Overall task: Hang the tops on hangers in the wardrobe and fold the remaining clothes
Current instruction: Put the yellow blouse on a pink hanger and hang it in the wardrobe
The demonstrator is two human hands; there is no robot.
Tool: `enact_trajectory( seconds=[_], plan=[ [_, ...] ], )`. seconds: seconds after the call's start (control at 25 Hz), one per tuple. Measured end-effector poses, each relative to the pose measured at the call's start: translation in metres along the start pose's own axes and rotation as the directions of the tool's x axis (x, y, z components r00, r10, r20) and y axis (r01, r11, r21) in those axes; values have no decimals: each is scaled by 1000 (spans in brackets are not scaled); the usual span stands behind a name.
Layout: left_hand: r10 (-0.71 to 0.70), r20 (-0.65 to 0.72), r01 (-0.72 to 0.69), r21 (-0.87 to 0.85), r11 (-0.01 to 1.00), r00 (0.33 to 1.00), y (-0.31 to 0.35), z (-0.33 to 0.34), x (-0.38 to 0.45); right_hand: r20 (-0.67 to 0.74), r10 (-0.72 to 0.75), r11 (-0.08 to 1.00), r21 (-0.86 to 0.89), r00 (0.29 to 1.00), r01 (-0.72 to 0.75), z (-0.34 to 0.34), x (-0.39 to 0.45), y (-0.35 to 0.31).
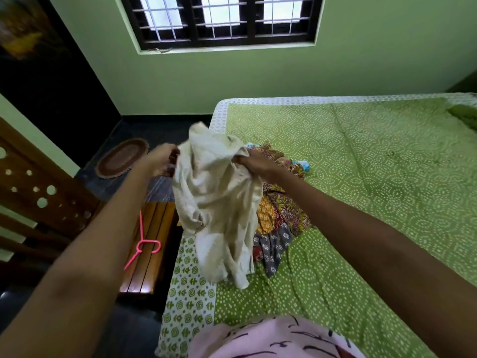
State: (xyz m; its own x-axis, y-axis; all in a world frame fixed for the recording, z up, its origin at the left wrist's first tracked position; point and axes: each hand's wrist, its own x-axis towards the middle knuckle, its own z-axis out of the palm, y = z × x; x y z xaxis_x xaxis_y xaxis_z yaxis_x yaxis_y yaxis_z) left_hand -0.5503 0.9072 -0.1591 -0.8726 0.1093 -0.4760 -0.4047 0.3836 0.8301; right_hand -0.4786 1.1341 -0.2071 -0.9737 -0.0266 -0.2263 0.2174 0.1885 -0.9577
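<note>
A cream garment [216, 202] hangs crumpled in the air over the bed's left edge. My left hand [162, 158] grips its upper left part, blurred by motion. My right hand [247, 161] grips its upper right part in a fist. Behind and below the garment lies a pile of patterned clothes [281, 218] in yellow, red and grey on the green bedsheet [374, 177]. A pink hanger [147, 244] lies on a wooden bench to the left of the bed.
The wooden bench [152, 244] stands against the bed's left side. A brown oval mat [121, 158] lies on the dark floor beyond it. Carved wooden furniture [38, 192] fills the left edge. A barred window [222, 19] sits in the green wall.
</note>
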Motion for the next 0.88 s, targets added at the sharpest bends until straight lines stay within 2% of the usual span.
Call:
enact_trajectory(
  seconds=[0.04, 0.12, 0.16, 0.2, 0.28, 0.32, 0.4, 0.44, 0.52, 0.56, 0.64, 0.72, 0.8, 0.88],
  plan=[
    [-39, 9, 38, 93, 995, 999, -3, 0, -4, 32, -28, 1000, 13, 999, 28, 1, 2, -6],
    [106, 2, -102, 265, 959, 994, -5, 5, -4, 156, -72, 996, -33, 985, 78, 9, 2, -18],
    [253, 60, -259, 289, 922, 966, -3, 12, -6, 230, -85, 986, -122, 969, 116, 15, 1, -24],
    [351, 172, -386, 266, 883, 921, 3, 24, -12, 293, -89, 957, -238, 952, 163, 21, -1, -30],
    [380, 387, -485, 223, 846, 840, 5, 42, -22, 360, -116, 892, -372, 926, 256, 27, -3, -39],
    [344, 432, -478, 251, 842, 834, 2, 47, -22, 361, -136, 892, -360, 923, 272, 26, -4, -43],
    [310, 400, -469, 399, 788, 862, -15, 46, -16, 312, -131, 925, -304, 941, 230, 19, -7, -43],
    [313, 379, -477, 501, 722, 871, -22, 43, -13, 284, -126, 928, -304, 950, 214, 12, -9, -42],
    [396, 367, -537, 645, 543, 842, -33, 37, -8, 266, -97, 875, -437, 959, 210, -6, -14, -37],
    [452, 339, -552, 656, 515, 825, -38, 37, -4, 287, -47, 790, -576, 957, 211, -17, -15, -34],
    [557, 216, -560, 596, 575, 802, -45, 39, -4, 272, 149, 537, -829, 951, 153, -34, -20, -26],
    [612, 34, -540, 512, 668, 790, -51, 46, -4, 205, 284, 351, -931, 937, 97, -41, -29, -5],
    [598, -113, -493, 457, 740, 793, -64, 47, -4, 223, 308, 274, -952, 925, 138, -37, -44, 34],
    [560, -77, -449, 512, 732, 825, -83, 39, -3, 249, 291, 184, -962, 924, 202, -36, -69, 83]
  ],
)
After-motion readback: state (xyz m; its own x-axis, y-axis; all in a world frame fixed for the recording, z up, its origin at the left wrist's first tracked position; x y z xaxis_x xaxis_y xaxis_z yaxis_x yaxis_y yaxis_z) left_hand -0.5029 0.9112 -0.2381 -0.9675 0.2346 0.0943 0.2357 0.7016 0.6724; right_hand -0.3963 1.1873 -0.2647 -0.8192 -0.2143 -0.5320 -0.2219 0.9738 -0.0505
